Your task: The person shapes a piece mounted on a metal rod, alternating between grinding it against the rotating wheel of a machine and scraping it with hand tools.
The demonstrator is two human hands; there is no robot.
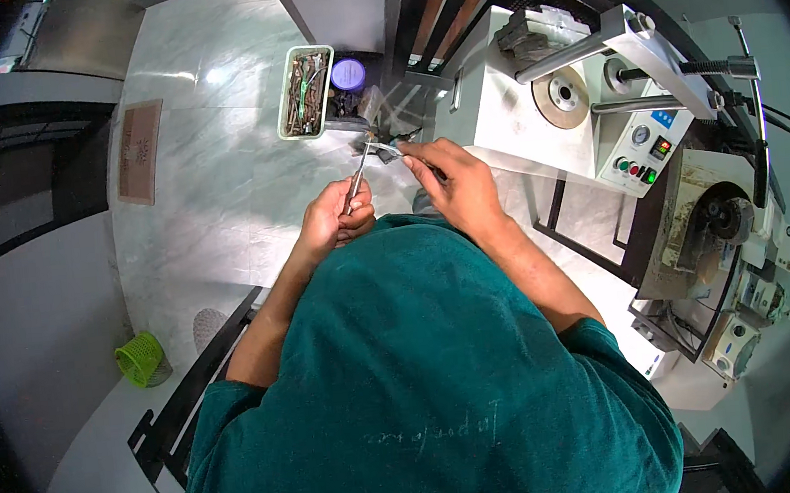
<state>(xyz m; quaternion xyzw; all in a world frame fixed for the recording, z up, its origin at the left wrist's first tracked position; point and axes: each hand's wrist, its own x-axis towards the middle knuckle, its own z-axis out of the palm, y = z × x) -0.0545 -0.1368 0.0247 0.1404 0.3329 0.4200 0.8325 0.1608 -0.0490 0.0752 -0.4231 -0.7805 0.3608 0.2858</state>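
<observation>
My left fingers clasp a slim metal tool jutting ahead; my right fingers pinch a thin pale piece leftward.

White light is glinting off a glossy, grey-veined tile floor; a plain grey-green wall is standing at right.

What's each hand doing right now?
Left hand: closed, holding a slim metal tool.
Right hand: closed, holding a thin tool, its exact kind too small to tell.
</observation>
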